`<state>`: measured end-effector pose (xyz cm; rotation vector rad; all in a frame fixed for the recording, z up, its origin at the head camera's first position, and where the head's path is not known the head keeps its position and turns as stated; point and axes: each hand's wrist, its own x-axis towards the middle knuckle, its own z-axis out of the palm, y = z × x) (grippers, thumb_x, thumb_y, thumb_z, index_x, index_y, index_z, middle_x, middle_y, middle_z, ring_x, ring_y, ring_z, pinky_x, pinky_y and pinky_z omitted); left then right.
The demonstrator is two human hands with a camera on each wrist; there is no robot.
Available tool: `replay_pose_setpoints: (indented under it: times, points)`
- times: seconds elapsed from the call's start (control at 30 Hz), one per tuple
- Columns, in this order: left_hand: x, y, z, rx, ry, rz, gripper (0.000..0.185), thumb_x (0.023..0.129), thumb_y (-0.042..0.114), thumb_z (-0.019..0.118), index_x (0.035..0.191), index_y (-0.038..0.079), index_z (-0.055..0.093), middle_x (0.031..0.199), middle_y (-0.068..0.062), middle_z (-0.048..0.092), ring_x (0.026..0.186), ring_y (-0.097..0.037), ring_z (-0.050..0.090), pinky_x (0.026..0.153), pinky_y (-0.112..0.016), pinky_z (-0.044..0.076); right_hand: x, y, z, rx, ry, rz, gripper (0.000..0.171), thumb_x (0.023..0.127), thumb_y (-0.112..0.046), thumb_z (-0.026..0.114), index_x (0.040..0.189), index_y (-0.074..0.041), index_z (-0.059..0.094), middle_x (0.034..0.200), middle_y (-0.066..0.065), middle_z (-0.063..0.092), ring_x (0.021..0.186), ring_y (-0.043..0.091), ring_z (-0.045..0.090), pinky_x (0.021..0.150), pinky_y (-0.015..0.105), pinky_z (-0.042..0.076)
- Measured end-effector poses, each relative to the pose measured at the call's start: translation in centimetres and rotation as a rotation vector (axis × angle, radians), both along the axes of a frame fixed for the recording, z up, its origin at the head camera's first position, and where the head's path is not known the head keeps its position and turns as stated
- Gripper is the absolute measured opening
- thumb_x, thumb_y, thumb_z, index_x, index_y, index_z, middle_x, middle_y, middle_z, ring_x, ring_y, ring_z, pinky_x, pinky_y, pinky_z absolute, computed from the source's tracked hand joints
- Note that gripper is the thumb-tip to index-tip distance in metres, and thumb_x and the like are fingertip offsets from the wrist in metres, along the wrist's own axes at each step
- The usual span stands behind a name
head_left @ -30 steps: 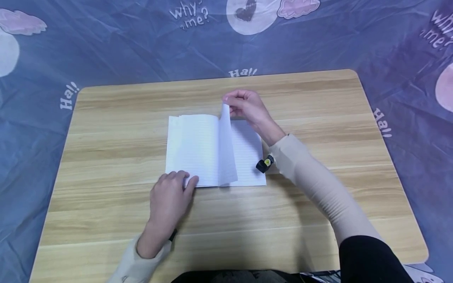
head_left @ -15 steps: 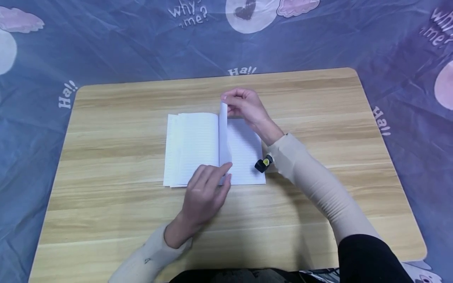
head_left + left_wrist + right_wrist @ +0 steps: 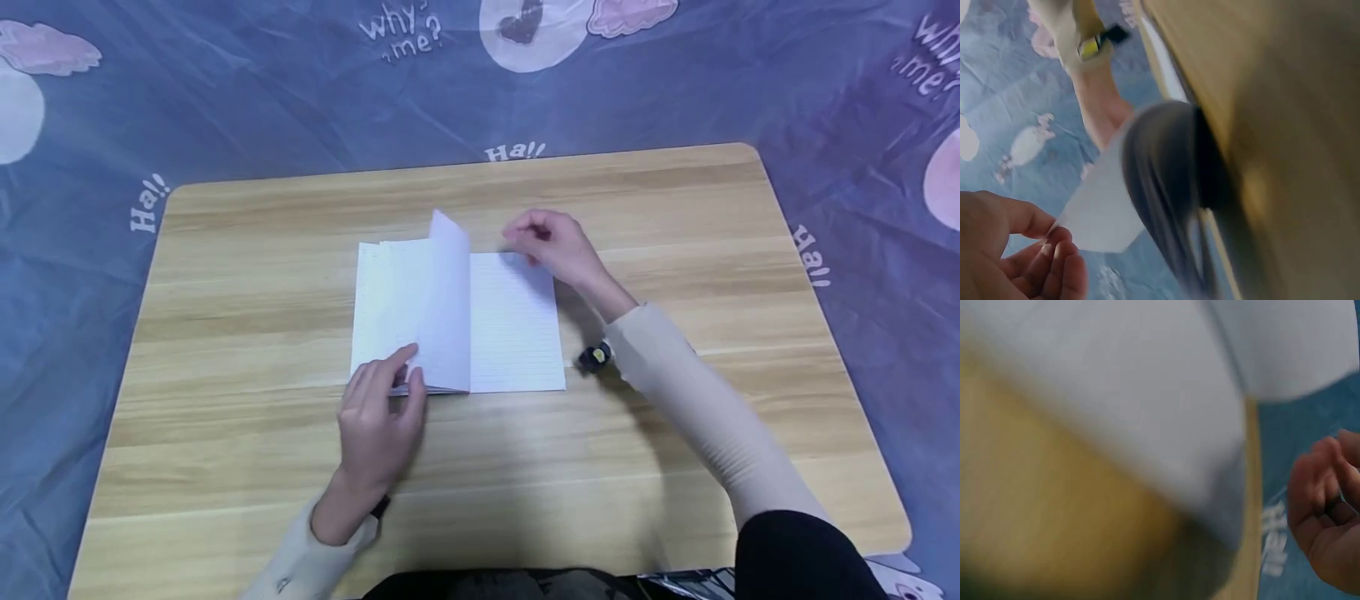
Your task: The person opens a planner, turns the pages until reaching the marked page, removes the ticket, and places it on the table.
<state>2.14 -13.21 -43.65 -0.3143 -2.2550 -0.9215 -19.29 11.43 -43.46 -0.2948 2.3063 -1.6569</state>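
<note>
One open notebook [image 3: 480, 321] lies at the centre of the wooden tabletop [image 3: 675, 450], spine running twelve to six. The left hand [image 3: 378, 417] rests its fingers on the notebook's seven-o'clock corner, pinning the left stack flat; its grip curls round nothing. One page [image 3: 448, 300] stands raised over the left half, partway through its arc. The right hand [image 3: 558, 246] hovers at the one-o'clock corner, fingers loosely curled and holding nothing. Count: one notebook, one lifted page, two hands.

Head view evenly lit and sharp; both wrist views heavily blurred
</note>
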Motion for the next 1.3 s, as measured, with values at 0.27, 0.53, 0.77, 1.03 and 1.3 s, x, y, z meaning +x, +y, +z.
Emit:
replay_pose_setpoints:
  times: [0.27, 0.53, 0.77, 1.03, 1.3]
  points:
    - [0.5, -3.1, -1.4, -0.072, -0.19, 0.06, 0.024, 0.083, -0.008, 0.065, 0.104, 0.001, 0.075, 0.074, -0.008, 0.061, 0.067, -0.021, 0.055, 0.061, -0.036, 0.048, 0.9, 3.4, -2.1, 0.505, 0.233, 0.071, 0.026, 0.093, -0.013, 0.072, 0.118, -0.009, 0.07, 0.097, 0.008, 0.056, 0.087, 0.024, 0.053, 0.075, 0.036, 0.045]
    - [0.1, -3.9, -1.6, -0.184, -0.561, 0.103, 0.026, 0.086, -0.007, 0.066, 0.105, 0.004, 0.078, 0.073, -0.008, 0.057, 0.068, -0.025, 0.052, 0.065, -0.039, 0.046, 1.3, 3.8, -2.5, 0.626, 0.289, 0.096, 0.027, 0.092, -0.017, 0.074, 0.117, -0.008, 0.07, 0.101, 0.008, 0.056, 0.089, 0.026, 0.053, 0.078, 0.04, 0.046]
    - [0.1, -3.9, -1.5, -0.299, -0.751, 0.092, 0.028, 0.09, 0.013, 0.074, 0.118, 0.007, 0.075, 0.066, -0.005, 0.052, 0.062, -0.025, 0.048, 0.055, -0.038, 0.041, 1.1, 3.9, -2.6, 0.644, 0.343, 0.11, 0.029, 0.09, -0.019, 0.076, 0.117, -0.009, 0.069, 0.101, 0.008, 0.055, 0.085, 0.025, 0.054, 0.075, 0.039, 0.046]
    - [0.3, -3.8, -0.9, -0.337, -0.841, 0.093, 0.033, 0.095, 0.028, 0.069, 0.124, 0.013, 0.072, 0.057, -0.001, 0.047, 0.055, -0.021, 0.045, 0.048, -0.035, 0.037, 1.1, 3.7, -2.4, 0.526, 0.399, 0.095, 0.011, 0.092, -0.008, 0.07, 0.102, -0.008, 0.065, 0.098, 0.006, 0.055, 0.083, 0.021, 0.055, 0.073, 0.035, 0.048]
    - [0.2, -3.8, -0.8, -0.34, -0.856, 0.09, 0.034, 0.096, 0.03, 0.068, 0.126, 0.015, 0.071, 0.061, -0.004, 0.052, 0.057, -0.022, 0.047, 0.049, -0.036, 0.038, 1.0, 3.6, -1.8, 0.336, 0.392, 0.087, 0.007, 0.091, -0.004, 0.072, 0.095, -0.006, 0.068, 0.082, 0.004, 0.064, 0.074, 0.017, 0.058, 0.067, 0.029, 0.049]
